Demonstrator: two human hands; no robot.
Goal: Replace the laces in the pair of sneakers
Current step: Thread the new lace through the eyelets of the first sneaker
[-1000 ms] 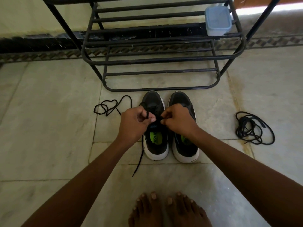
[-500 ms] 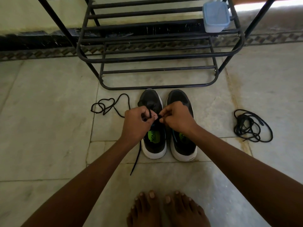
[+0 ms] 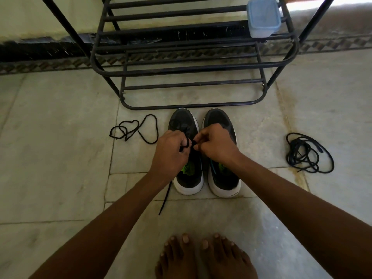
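Note:
Two black sneakers with white soles stand side by side on the floor, toes toward a rack: the left sneaker and the right sneaker. My left hand grips a black lace over the left sneaker's eyelets. My right hand pinches the same lace just to the right of it. One end of this lace trails down past the sneaker's heel. The lacing under my hands is hidden.
A black metal shoe rack stands just beyond the sneakers, with a blue plastic box on a shelf. A loose black lace lies left of the sneakers, and a tangled one lies to the right. My bare feet are below.
Both hands stay over the left sneaker and have shifted slightly toward its toe. The left hand now has a loop of lace curled in its fingers.

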